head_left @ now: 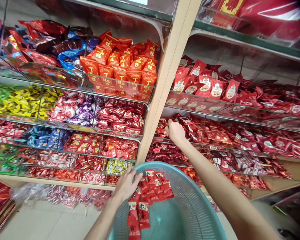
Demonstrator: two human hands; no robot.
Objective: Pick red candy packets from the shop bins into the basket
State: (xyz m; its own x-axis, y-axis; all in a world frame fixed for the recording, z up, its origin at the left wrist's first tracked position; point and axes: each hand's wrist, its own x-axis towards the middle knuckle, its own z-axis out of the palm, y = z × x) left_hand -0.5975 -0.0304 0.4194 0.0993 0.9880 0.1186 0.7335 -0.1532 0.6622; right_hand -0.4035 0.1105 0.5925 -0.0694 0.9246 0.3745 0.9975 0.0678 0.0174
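Note:
A round teal plastic basket (205,200) with perforated walls is in front of me. Red snack packets (144,213) lie inside, along its left and far side. My left hand (127,184) holds the basket's left rim, its thumb reaching inward beside the packets. At the shelves, my right hand (176,132) reaches over a clear divider into a bin of small red-wrapped candies (191,128). Its fingers are curled down at the bin's left end; whatever is between them is hidden.
A wooden post (162,73) separates two shelf units fronted with clear panels. Orange-red packets (120,73) and yellow-wrapped candies (27,103) fill bins on the left. Larger red packets (210,85) sit above my right hand. Bagged candies (65,195) rest on the tiled floor.

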